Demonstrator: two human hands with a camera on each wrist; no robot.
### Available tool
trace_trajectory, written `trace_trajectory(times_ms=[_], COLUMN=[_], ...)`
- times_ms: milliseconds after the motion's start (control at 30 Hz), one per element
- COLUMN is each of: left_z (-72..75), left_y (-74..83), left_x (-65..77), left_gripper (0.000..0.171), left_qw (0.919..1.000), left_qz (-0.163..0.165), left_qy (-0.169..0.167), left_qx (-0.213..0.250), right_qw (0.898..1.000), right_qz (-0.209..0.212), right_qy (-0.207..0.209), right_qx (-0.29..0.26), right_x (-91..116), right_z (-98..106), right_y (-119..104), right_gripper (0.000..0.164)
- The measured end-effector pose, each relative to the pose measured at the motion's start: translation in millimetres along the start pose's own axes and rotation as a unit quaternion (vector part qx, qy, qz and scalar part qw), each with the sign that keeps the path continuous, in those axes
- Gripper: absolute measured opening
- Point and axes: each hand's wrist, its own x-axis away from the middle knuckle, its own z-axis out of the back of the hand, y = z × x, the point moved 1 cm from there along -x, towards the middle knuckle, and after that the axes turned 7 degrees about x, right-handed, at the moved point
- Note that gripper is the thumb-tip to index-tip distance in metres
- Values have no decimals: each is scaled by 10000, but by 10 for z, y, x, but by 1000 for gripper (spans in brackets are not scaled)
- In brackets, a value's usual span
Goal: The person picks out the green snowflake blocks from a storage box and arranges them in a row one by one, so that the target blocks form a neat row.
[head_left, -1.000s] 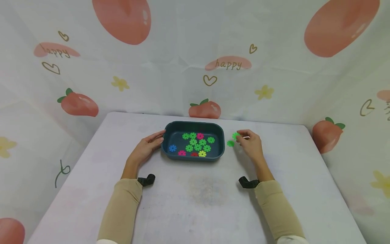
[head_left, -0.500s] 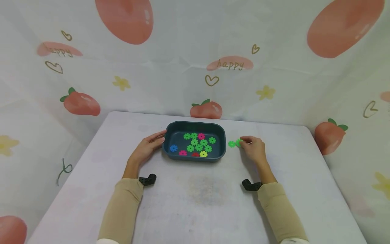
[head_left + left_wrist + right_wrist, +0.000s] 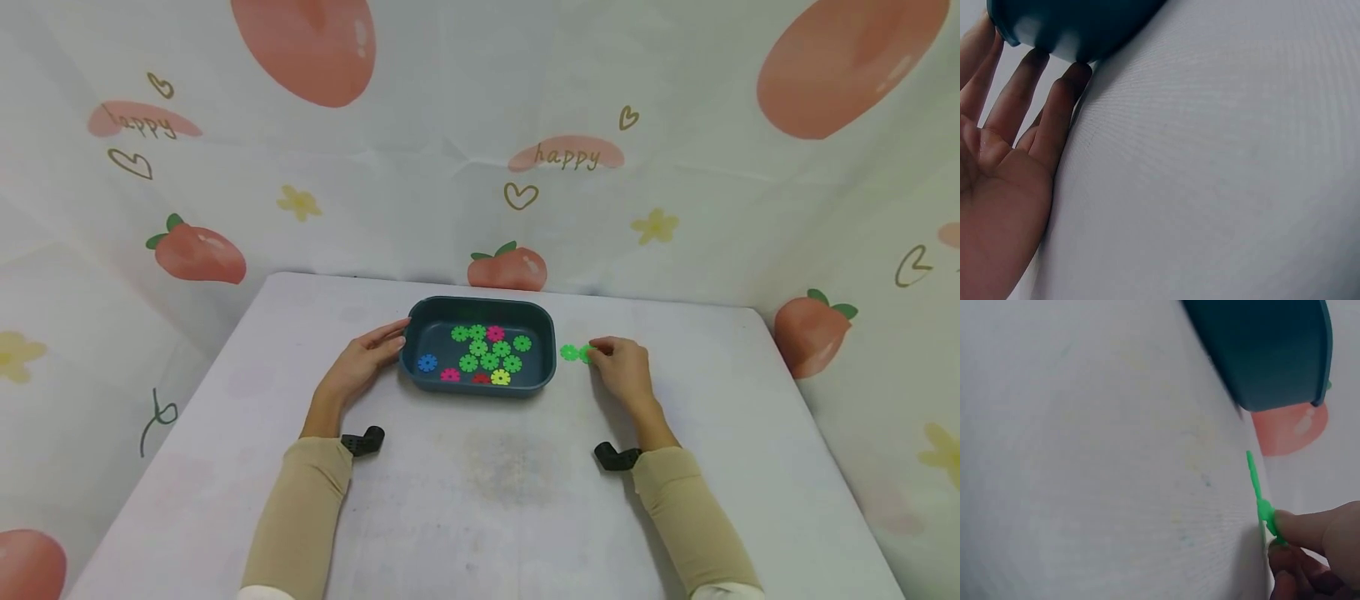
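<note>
A dark teal tub (image 3: 480, 388) stands at the back middle of the table, holding several notched plastic flower discs. My left hand (image 3: 362, 363) rests against its left end with fairly straight fingers; in the left wrist view the fingertips (image 3: 1079, 70) touch the outer wall. Right of the tub, my right hand (image 3: 624, 367) pinches a green flower disc (image 3: 587, 354) between thumb and fingers. Its left edge meets a second green flower disc (image 3: 569, 352) lying on the table. From the right wrist view both discs show edge-on, the held one (image 3: 1266, 512) close over the table.
Inside the tub are mostly green discs (image 3: 489, 361), with a blue disc (image 3: 427, 362), a yellow disc (image 3: 500, 377) and several pink or red ones. A white cloth covers the table (image 3: 480, 517). Behind it hangs a printed curtain (image 3: 420, 217).
My right hand has brought the green flower disc down from above and right of the other green disc to its right edge. My left hand has stayed at the tub.
</note>
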Motion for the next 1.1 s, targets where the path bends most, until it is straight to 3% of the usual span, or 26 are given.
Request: trace_trajectory(times_ms=[300,733,1100], left_z=[7,28,37], left_y=[13,-6,-35], left_x=[-11,-22,-19], left_gripper=[61,60,62], left_qw=[10000,10000,10000], left_qz=[-13,27,-30], left_qy=[-33,-33,-41], left_qx=[-25,-26,-42], right_qw=[9972,9938,9834], right_qz=[253,556,874], right_qy=[-46,-297,-262], right_qx=[704,911,1565], right_x=[-2,-27,-79], right_z=[1,181,318], right_y=[-37,-154,-315], right_gripper=[25,53,71])
